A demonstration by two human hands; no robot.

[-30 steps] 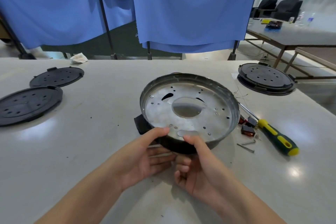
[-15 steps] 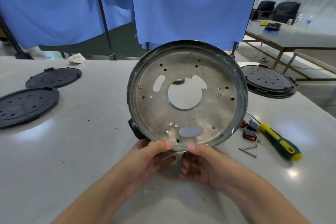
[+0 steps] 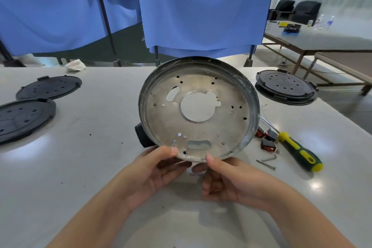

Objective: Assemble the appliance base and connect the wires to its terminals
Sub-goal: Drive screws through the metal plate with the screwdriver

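Metal base [image 3: 198, 110] tilted near upright, open face toward the viewer — left hand [image 3: 159, 171] and right hand [image 3: 225, 179] pinch its lower rim.

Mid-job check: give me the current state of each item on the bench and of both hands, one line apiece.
Metal base pan: tilted up on edge, inside facing the camera, held at its lower rim.
Left hand: pinches the pan's lower rim.
Right hand: pinches the pan's lower rim.
Screwdriver: lying flat on the table, untouched.
Two screws: loose beside the screwdriver.
Black round covers: lying flat.
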